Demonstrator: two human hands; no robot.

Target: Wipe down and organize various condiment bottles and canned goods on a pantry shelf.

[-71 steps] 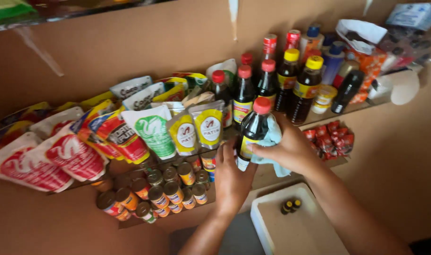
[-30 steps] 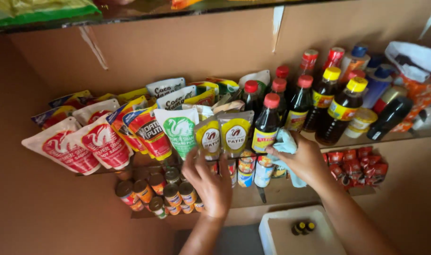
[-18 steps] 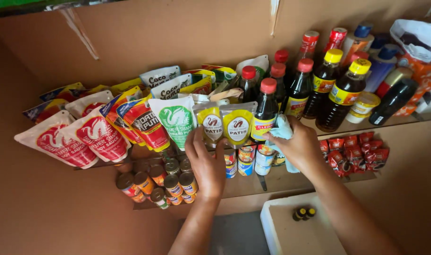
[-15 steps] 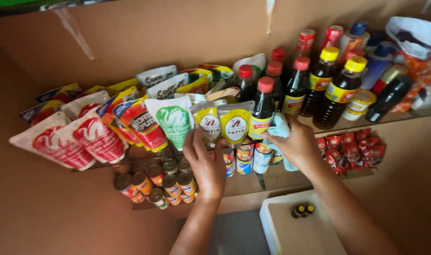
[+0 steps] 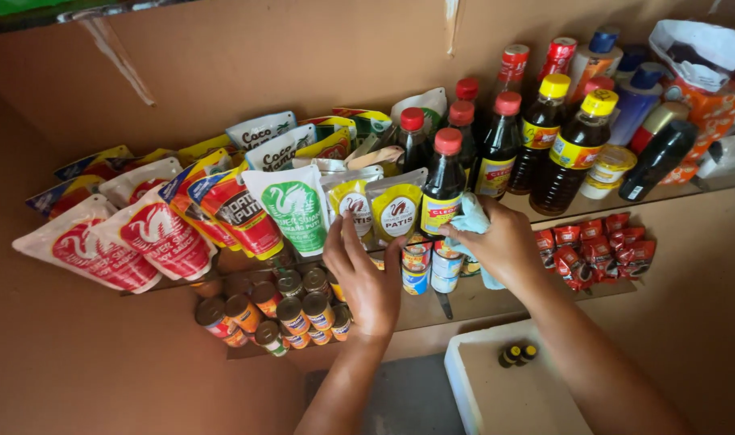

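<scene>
Fingers of my left hand [image 5: 366, 278] spread wide, tips on yellow pouch [image 5: 350, 205], frame center. Right hand [image 5: 496, 246] grips light-blue cloth [image 5: 472, 219] w/ dark sauce bottle [image 5: 443, 181].

— Where's the left hand [image 5: 369, 278]?
— Center of the frame, back of the hand up, fingers [image 5: 350, 234] spread and stretched toward the upper part, forearm rising from the bottom edge.
— And the right hand [image 5: 496, 246]?
— Just right of center, fingers curled closed, forearm running in from the lower right corner.
</scene>
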